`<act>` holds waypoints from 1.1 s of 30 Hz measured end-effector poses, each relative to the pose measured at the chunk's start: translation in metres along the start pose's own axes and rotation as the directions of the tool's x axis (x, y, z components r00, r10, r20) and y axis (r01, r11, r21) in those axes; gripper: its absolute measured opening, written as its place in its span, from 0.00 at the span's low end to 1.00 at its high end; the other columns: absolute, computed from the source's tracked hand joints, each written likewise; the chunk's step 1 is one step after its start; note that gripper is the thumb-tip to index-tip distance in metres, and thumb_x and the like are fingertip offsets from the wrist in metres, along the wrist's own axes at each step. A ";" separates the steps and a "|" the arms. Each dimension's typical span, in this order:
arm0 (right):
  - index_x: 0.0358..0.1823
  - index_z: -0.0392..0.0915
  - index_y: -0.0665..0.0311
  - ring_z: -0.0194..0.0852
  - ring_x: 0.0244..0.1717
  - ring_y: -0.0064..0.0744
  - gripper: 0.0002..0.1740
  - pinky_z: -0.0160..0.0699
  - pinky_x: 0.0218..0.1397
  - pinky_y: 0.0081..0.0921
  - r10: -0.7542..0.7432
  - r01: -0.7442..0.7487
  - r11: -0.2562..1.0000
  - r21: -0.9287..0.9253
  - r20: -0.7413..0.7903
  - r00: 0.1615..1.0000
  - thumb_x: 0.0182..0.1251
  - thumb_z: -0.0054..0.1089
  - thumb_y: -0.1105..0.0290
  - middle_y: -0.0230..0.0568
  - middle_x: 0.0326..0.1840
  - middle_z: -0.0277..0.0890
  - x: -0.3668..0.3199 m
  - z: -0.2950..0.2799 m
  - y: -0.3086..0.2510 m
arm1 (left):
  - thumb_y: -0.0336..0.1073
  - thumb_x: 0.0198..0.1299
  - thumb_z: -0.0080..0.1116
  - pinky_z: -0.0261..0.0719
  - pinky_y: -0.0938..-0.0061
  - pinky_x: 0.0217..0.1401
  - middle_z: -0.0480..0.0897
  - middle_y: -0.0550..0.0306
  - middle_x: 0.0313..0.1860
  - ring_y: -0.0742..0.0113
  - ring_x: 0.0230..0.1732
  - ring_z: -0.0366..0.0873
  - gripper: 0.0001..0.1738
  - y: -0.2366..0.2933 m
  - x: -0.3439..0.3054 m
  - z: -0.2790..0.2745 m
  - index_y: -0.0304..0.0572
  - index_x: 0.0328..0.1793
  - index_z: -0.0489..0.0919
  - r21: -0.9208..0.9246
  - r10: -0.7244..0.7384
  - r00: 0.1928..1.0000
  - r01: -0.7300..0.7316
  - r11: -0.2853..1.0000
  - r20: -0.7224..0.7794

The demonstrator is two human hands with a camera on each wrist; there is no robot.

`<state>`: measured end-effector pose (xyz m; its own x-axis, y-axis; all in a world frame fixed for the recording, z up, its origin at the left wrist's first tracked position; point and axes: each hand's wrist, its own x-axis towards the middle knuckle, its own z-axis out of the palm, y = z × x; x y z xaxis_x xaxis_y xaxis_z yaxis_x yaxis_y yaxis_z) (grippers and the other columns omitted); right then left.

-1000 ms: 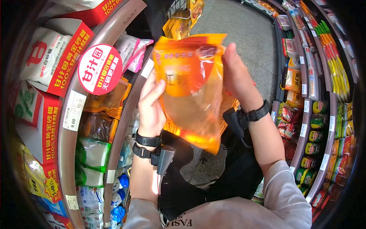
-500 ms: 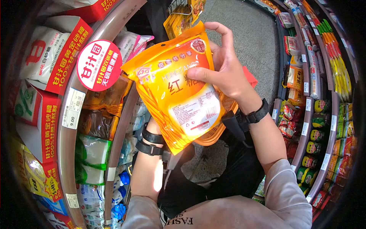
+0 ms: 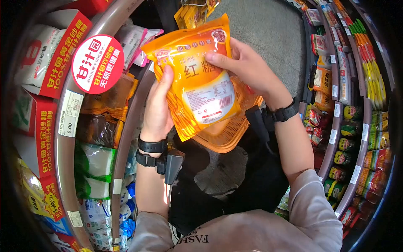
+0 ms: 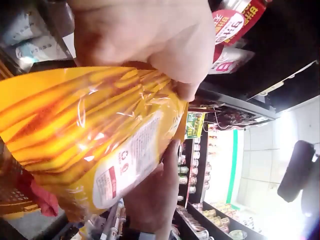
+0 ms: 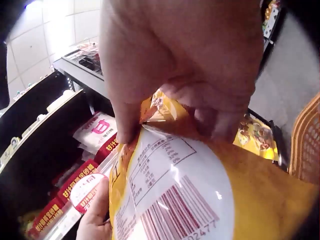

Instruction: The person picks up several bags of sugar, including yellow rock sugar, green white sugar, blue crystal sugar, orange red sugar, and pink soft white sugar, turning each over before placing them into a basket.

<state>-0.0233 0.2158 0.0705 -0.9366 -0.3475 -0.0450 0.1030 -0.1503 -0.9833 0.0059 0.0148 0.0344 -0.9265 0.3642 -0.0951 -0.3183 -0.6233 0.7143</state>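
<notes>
An orange bag of brown sugar (image 3: 184, 96) is held up in front of the body, its printed label and barcode towards the head camera. My left hand (image 3: 156, 111) grips its left edge, thumb on the front and fingers hidden behind. At the upper right side my right hand (image 3: 252, 69) pinches the bag, with its thumb across the printing. The left wrist view shows the creased side of the bag (image 4: 65, 125) below the left hand (image 4: 145, 35). In the right wrist view, the barcode panel (image 5: 185, 200) lies under the right hand (image 5: 180, 55).
An orange plastic basket (image 3: 224, 140) is below the bag, partly hidden by it. A shelf on the left holds white sugar bags (image 3: 44, 54), brown packs (image 3: 100, 128) and a round red sign (image 3: 97, 64). Jars (image 3: 346, 145) and packets line the right shelf. Grey floor (image 3: 260, 29) lies between.
The bag has been turned over, bringing its label panel round to face the head camera. My left hand, mostly behind the bag half a second ago, now has its thumb on the front.
</notes>
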 end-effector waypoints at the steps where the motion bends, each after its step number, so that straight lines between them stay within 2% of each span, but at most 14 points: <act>1: 0.60 0.72 0.67 0.80 0.53 0.26 0.27 0.80 0.58 0.29 0.052 -0.052 0.999 -0.016 0.001 0.999 0.63 0.70 0.63 0.38 0.54 0.80 -0.001 -0.002 -0.001 | 0.53 0.74 0.45 0.71 0.65 0.69 0.74 0.51 0.66 0.62 0.66 0.73 0.30 0.000 0.002 -0.003 0.39 0.72 0.64 -0.036 -0.007 1.000 0.008 0.999 0.019; 3: 0.58 0.74 0.66 0.81 0.52 0.26 0.24 0.81 0.57 0.28 0.148 -0.148 0.988 -0.047 0.003 0.989 0.65 0.68 0.61 0.38 0.54 0.81 -0.003 -0.006 -0.002 | 0.53 0.73 0.45 0.72 0.66 0.68 0.76 0.51 0.65 0.63 0.65 0.75 0.31 0.000 0.002 -0.003 0.38 0.71 0.64 -0.065 -0.011 0.999 0.014 0.998 0.043; 6: 0.56 0.77 0.65 0.81 0.51 0.25 0.22 0.81 0.57 0.27 0.110 -0.110 0.993 -0.036 -0.012 0.994 0.65 0.68 0.63 0.37 0.52 0.82 -0.002 -0.007 0.001 | 0.53 0.73 0.46 0.72 0.66 0.68 0.75 0.51 0.65 0.63 0.65 0.75 0.31 0.000 0.001 0.000 0.38 0.72 0.64 0.039 0.049 0.999 -0.049 0.998 0.006; 15: 0.55 0.78 0.66 0.82 0.50 0.24 0.21 0.80 0.58 0.26 0.046 -0.047 0.996 -0.071 -0.010 0.999 0.64 0.69 0.66 0.38 0.52 0.83 0.000 -0.009 0.003 | 0.51 0.73 0.48 0.69 0.68 0.69 0.75 0.53 0.65 0.66 0.65 0.73 0.29 -0.006 0.002 -0.003 0.39 0.71 0.66 0.120 0.098 0.994 -0.093 0.988 -0.042; 21: 0.55 0.79 0.67 0.82 0.49 0.25 0.20 0.80 0.58 0.27 0.055 -0.057 0.996 -0.062 -0.026 0.998 0.64 0.68 0.67 0.39 0.52 0.83 -0.001 -0.006 0.000 | 0.51 0.73 0.48 0.69 0.68 0.69 0.75 0.53 0.65 0.66 0.65 0.73 0.29 -0.007 0.005 -0.006 0.39 0.71 0.66 0.113 0.093 0.995 -0.087 0.990 -0.044; 24: 0.55 0.79 0.67 0.82 0.49 0.25 0.19 0.80 0.58 0.26 0.083 -0.083 0.997 0.001 -0.014 0.996 0.64 0.68 0.68 0.39 0.51 0.83 0.001 -0.006 0.004 | 0.52 0.74 0.47 0.69 0.69 0.69 0.75 0.54 0.65 0.66 0.65 0.73 0.28 -0.005 0.006 -0.006 0.39 0.70 0.68 0.153 0.090 0.995 -0.083 0.985 -0.041; 27: 0.54 0.79 0.68 0.82 0.48 0.24 0.19 0.81 0.55 0.25 0.119 -0.118 0.993 0.009 -0.044 0.992 0.64 0.68 0.68 0.38 0.50 0.83 0.002 -0.003 0.007 | 0.46 0.73 0.51 0.70 0.70 0.68 0.74 0.52 0.66 0.67 0.65 0.73 0.29 0.000 0.007 -0.005 0.39 0.72 0.62 0.095 0.008 0.999 -0.004 0.995 -0.045; 30: 0.53 0.79 0.68 0.82 0.46 0.22 0.18 0.81 0.52 0.24 0.003 -0.022 0.986 -0.165 -0.111 0.994 0.65 0.68 0.68 0.37 0.48 0.84 0.006 -0.009 0.019 | 0.37 0.67 0.60 0.72 0.69 0.65 0.70 0.50 0.66 0.64 0.63 0.73 0.35 -0.016 0.008 -0.010 0.39 0.74 0.54 0.360 0.219 0.960 -0.146 0.922 -0.173; 31: 0.52 0.79 0.68 0.81 0.45 0.22 0.18 0.81 0.49 0.23 -0.059 0.025 0.973 -0.232 -0.141 0.988 0.64 0.68 0.68 0.38 0.46 0.84 0.008 -0.009 0.023 | 0.31 0.59 0.66 0.73 0.69 0.62 0.64 0.46 0.65 0.60 0.60 0.72 0.44 -0.016 0.005 -0.009 0.41 0.74 0.49 0.498 0.230 0.920 -0.045 0.866 -0.316; 32: 0.52 0.78 0.68 0.82 0.45 0.22 0.18 0.81 0.49 0.24 -0.095 0.047 0.957 -0.286 -0.156 0.983 0.64 0.68 0.68 0.38 0.46 0.84 0.010 -0.009 0.027 | 0.34 0.55 0.70 0.70 0.65 0.64 0.61 0.44 0.63 0.56 0.63 0.68 0.44 -0.023 0.007 -0.017 0.41 0.72 0.53 0.596 0.300 0.899 -0.056 0.801 -0.319; 33: 0.52 0.78 0.69 0.82 0.44 0.22 0.18 0.81 0.49 0.24 -0.134 0.069 0.937 -0.343 -0.171 0.976 0.64 0.68 0.68 0.38 0.46 0.84 0.011 -0.009 0.029 | 0.36 0.55 0.71 0.67 0.64 0.67 0.60 0.41 0.64 0.54 0.66 0.65 0.46 -0.022 0.006 -0.014 0.38 0.73 0.52 0.644 0.285 0.930 -0.073 0.761 -0.231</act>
<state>-0.0338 0.2158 0.0396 -0.9853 -0.1608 0.0578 -0.0827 0.1528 -0.9848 0.0048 0.0204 0.0086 -0.9990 0.0013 -0.0452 -0.0452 -0.0551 0.9975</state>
